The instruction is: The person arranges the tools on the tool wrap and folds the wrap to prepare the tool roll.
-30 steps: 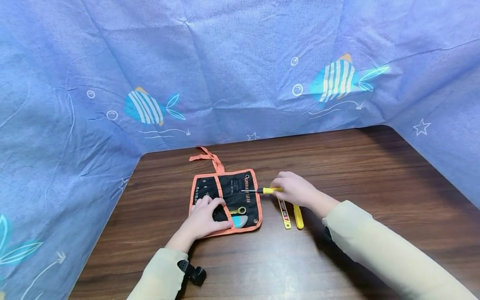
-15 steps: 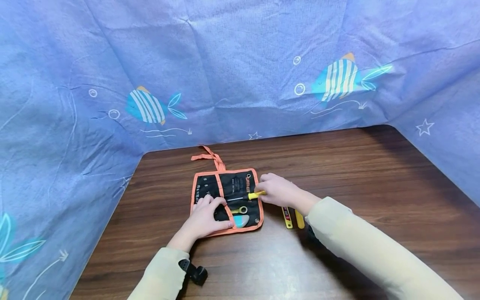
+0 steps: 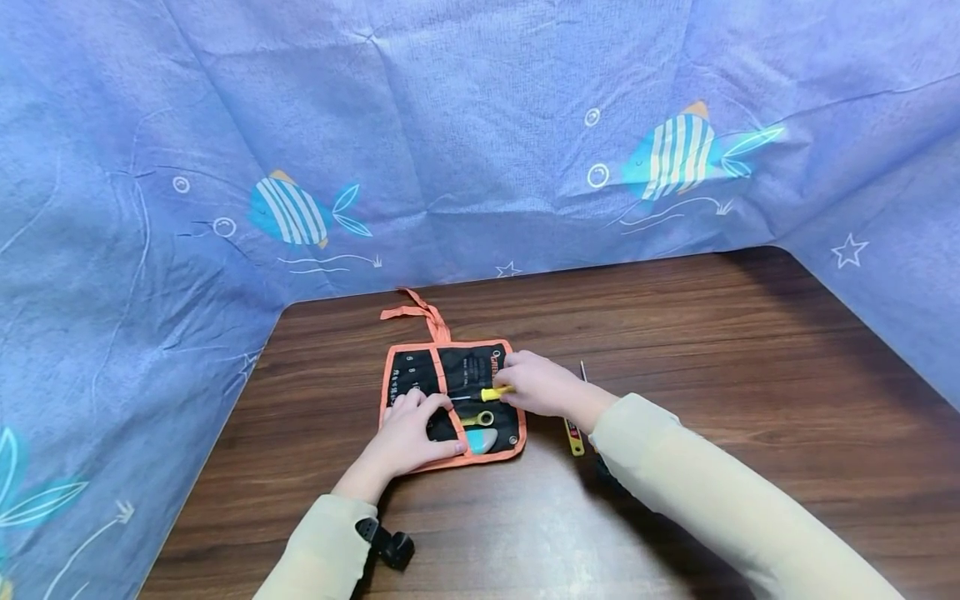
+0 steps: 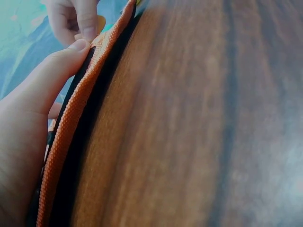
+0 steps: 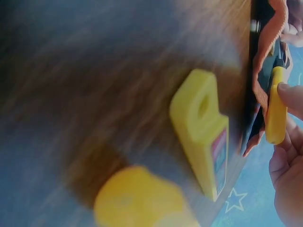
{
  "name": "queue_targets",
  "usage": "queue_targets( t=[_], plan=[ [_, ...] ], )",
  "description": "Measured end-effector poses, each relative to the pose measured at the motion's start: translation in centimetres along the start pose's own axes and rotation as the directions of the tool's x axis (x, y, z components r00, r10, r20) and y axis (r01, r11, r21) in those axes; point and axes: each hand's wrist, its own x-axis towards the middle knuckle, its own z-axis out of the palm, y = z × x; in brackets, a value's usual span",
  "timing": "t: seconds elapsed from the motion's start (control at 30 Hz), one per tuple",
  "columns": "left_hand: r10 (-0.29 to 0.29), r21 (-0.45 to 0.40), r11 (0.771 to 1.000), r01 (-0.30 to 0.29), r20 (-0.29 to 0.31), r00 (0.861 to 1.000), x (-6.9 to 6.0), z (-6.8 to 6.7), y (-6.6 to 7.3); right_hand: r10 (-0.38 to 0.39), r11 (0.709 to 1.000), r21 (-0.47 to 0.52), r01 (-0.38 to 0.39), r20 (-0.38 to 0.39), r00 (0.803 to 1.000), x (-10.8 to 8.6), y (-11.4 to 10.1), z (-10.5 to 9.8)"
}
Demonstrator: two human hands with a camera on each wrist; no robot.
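A black tool pouch (image 3: 457,367) with orange trim lies unrolled on the table. My left hand (image 3: 405,433) holds it at the pocket edge, thumb and forefinger on the orange strip. My right hand (image 3: 542,383) pinches the yellow handle of a small screwdriver (image 5: 277,111) over the pouch's right half. The screwdriver's thin shaft points left, its tip by the pocket edge near my left fingers; how far it goes in cannot be seen. Below it, a ring-ended wrench (image 3: 483,418) and a teal-and-grey rounded tool (image 3: 482,440) stick out of the pockets.
Right of the pouch lies a flat yellow tool with a printed label (image 5: 199,118). Beside it is a blurred yellow-orange handle (image 5: 142,198). A thin metal shaft (image 3: 582,371) shows past my right wrist. Orange ties (image 3: 427,312) trail behind the pouch. A blue fish-print cloth (image 3: 480,125) surrounds the table.
My right hand has carried the screwdriver left from the pouch's right edge, bringing its shaft to the pocket edge. My left hand has stayed in place.
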Motion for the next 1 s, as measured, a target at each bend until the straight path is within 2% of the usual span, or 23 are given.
queue_targets(
  t=[0.27,0.6,1.0],
  plan=[
    [0.0,0.011,1.0,0.0,0.006,1.0,-0.1,-0.1,0.1,0.01,1.0,0.007,-0.01,0.009,1.0,1.1,-0.8,0.6],
    [0.013,0.026,1.0,-0.013,0.001,1.0,0.0,0.0,0.0,-0.022,1.0,-0.02,0.022,-0.048,0.999,1.8,-1.1,1.9],
    [0.017,0.026,1.0,-0.017,-0.002,1.0,0.0,0.0,-0.1,0.1,0.995,0.01,-0.1,-0.01,0.995,0.0,0.1,1.0]
  ],
)
